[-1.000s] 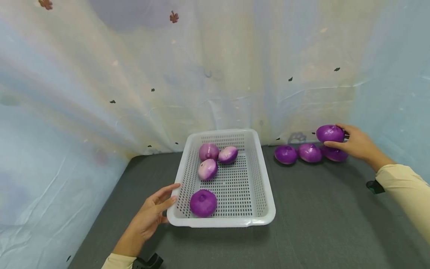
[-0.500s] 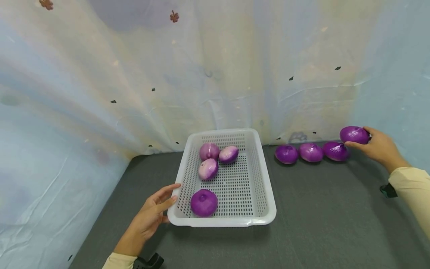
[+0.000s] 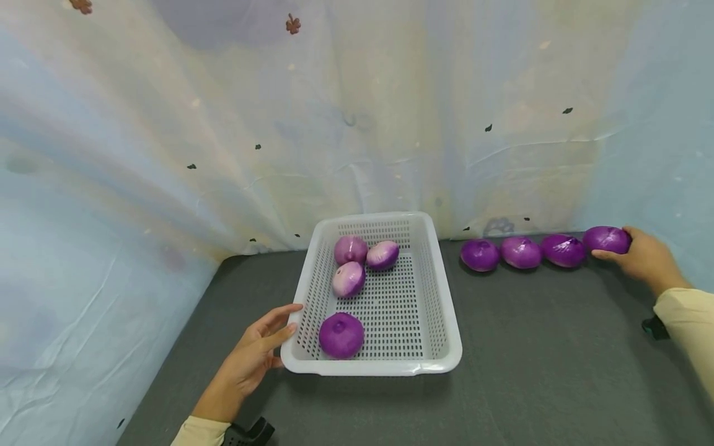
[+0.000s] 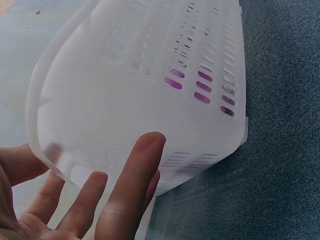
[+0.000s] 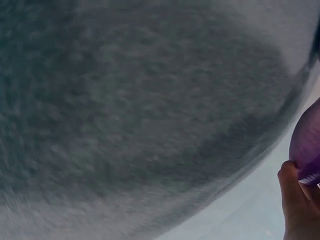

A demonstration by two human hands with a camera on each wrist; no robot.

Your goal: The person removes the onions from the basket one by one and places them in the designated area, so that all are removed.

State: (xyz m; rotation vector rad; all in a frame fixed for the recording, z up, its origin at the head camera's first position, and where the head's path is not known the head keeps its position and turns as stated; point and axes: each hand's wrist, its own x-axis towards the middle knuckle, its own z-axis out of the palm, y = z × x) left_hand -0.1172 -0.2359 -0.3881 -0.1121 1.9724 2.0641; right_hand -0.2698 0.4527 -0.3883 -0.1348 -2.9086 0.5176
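Observation:
Purple onions lie in a row on the dark tabletop, among them one (image 3: 480,255) at the left end and one (image 3: 563,251) beside the hand. At the row's right end my right hand (image 3: 649,260) holds another purple onion (image 3: 605,239) between thumb and fingers. The right wrist view catches this onion (image 5: 307,137) only at its edge. A white perforated basket (image 3: 449,334) contains several onions, one (image 3: 341,336) near its front. My left hand (image 3: 251,353) touches the basket's left rim with loosely extended fingers, which in the left wrist view stand against the basket wall (image 4: 110,100).
A pale patterned cloth (image 3: 390,111) hangs right behind the tabletop (image 3: 530,371) and along its left side. The basket stands in the middle, left of the onion row.
My right hand has moved right with its onion, from above the row's third onion down to the right end of the row. The left hand and basket have stayed in place.

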